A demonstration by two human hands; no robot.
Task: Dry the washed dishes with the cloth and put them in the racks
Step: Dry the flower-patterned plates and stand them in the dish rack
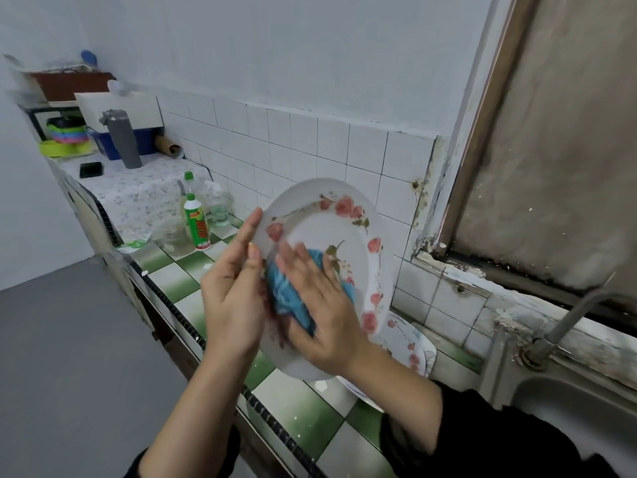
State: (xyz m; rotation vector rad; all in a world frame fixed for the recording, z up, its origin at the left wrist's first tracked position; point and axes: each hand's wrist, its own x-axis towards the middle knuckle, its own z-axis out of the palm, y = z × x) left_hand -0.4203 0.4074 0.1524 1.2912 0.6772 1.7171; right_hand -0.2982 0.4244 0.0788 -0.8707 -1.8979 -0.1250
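Blue on white: pressing a blue cloth [281,291] flat against the face of a rose-patterned oval plate [331,222] with the right hand [320,305], fingers laid straight over the fabric. Steadying the plate's near rim with the left hand [234,288], fingers straight along the edge, thumb hooked onto the front. Keeping both hands close together, almost touching, with the plate tilted nearly upright between and just beyond them, lifted off the green-and-white tiled counter [296,419].

Drying, by the look of it, only the lower centre so far, with the upper rim, the painted roses and the back probably yet to be wiped. Best done by sweeping the cloth outward from the centre to the rim, turning the plate a little at a time in the left hand, and bracing from behind against the right hand's push. Worth pinching the rim firmly, a wet glaze likely being slippery, and minding the other floral plates [410,343] lying just below the right wrist, beside the steel sink [568,419]. Unable to pick out any rack for certain.
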